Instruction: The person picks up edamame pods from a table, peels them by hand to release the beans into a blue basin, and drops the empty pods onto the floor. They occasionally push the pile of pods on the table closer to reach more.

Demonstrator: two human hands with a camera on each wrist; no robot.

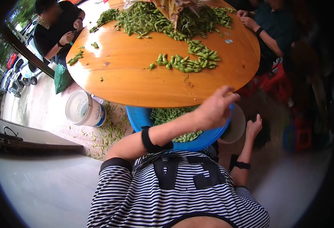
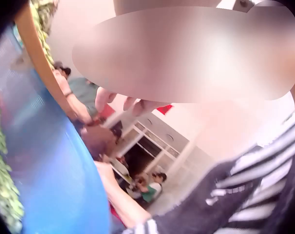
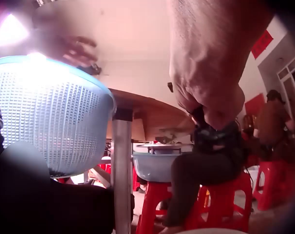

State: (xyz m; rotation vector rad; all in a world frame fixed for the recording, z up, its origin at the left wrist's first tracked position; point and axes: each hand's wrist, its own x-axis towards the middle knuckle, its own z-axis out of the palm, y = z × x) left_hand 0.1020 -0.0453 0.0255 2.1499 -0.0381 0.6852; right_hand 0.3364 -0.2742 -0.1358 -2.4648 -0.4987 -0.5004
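Note:
My left hand (image 1: 214, 109) is over the right side of a blue basket (image 1: 136, 114), its fingers loosely bent and nothing visible in them. Green beans (image 1: 188, 136) lie inside the basket, partly hidden by my left forearm. Low to the right of the basket, my right hand (image 1: 253, 128) grips a small dark tool (image 3: 198, 115). Its fingers hide most of the tool, and I cannot tell its kind. In the right wrist view the basket's mesh wall (image 3: 55, 112) stands left of that hand.
A wooden table (image 1: 117, 83) in front bears a pile of green pods (image 1: 148, 19) and a smaller cluster (image 1: 189, 64). A white bucket (image 1: 76, 108) stands at left, near scattered pods (image 1: 112, 133). A pale tub (image 1: 237, 125) is beside the basket. People sit on both sides.

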